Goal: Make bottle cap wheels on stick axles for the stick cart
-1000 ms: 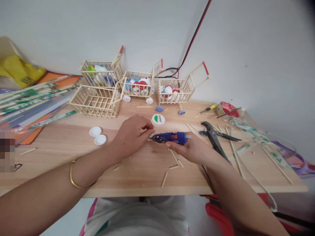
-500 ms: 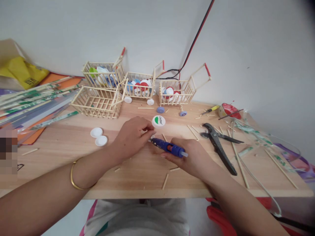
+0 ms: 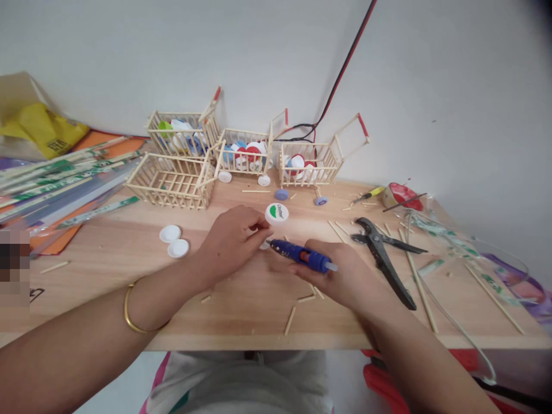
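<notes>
My left hand [image 3: 235, 238] is closed in a pinch. A white bottle cap with a green logo [image 3: 276, 213] stands at its fingertips. Below them a second white cap [image 3: 264, 245] shows in part; the short stick that seems to join the two is mostly hidden by my fingers. My right hand [image 3: 330, 273] is wrapped round a blue hot glue gun [image 3: 297, 253], its nozzle pointing left, close to the lower cap and my left fingertips. A clear glue stick pokes out of the gun's rear. Two white caps [image 3: 170, 233] lie left of my left hand.
Small stick-built carts [image 3: 244, 152], some filled with coloured caps, stand along the wall. An unfilled stick basket [image 3: 172, 184] sits in front of them. Pliers [image 3: 382, 261], a yellow-handled knife [image 3: 371, 193], a red-stained bowl [image 3: 403, 196] and loose sticks lie right. Packaged sticks [image 3: 64, 172] pile up left.
The glue gun and my right hand have shifted slightly to the right, the nozzle drawing back a little from my left fingers. The capped piece has tilted slightly in my left hand.
</notes>
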A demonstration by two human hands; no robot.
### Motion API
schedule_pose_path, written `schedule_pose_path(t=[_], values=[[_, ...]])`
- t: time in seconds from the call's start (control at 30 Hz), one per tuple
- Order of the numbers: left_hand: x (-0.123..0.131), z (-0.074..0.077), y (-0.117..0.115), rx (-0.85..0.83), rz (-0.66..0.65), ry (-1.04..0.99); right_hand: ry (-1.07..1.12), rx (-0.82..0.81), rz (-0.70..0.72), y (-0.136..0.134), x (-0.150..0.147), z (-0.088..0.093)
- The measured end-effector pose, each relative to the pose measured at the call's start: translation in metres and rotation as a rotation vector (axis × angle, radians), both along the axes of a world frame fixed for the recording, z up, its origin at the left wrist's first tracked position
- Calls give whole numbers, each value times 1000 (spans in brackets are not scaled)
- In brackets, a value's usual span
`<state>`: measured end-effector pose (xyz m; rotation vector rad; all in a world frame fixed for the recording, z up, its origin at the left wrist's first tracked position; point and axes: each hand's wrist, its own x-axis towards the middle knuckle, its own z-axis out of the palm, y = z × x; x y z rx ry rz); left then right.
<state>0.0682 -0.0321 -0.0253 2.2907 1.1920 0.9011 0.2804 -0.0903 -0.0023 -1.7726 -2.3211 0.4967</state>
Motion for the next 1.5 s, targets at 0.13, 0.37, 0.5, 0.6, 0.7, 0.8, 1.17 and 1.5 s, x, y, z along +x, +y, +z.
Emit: schedule_pose_path(t=[0.13,0.37,0.5,0.6,0.7,0.8,1.17,1.5], values=[[0,0,1,6,-2,-12,108,24,-59,4,8,2],[-1,-1,2,-9,-5,-20,60,67,-151,12,17,-7],[0,-1,1,-19,-5,-29,-161,147,-191,18,22,-18],[0,0,1,-20,-10,-38,-150,69,-162,21,27,-23],[1,0,1,-18,-11,-51,-118,2,-82,21,33,-20],[0,0,1,-21,-10,-44,-18,119,-14,20,35,-13],[-1,0,1,-15,-52,-56,592,-4,24,29,-34,11],[-13,-2,13,-89,-202,41,703,60,-39,38,-42,-19]])
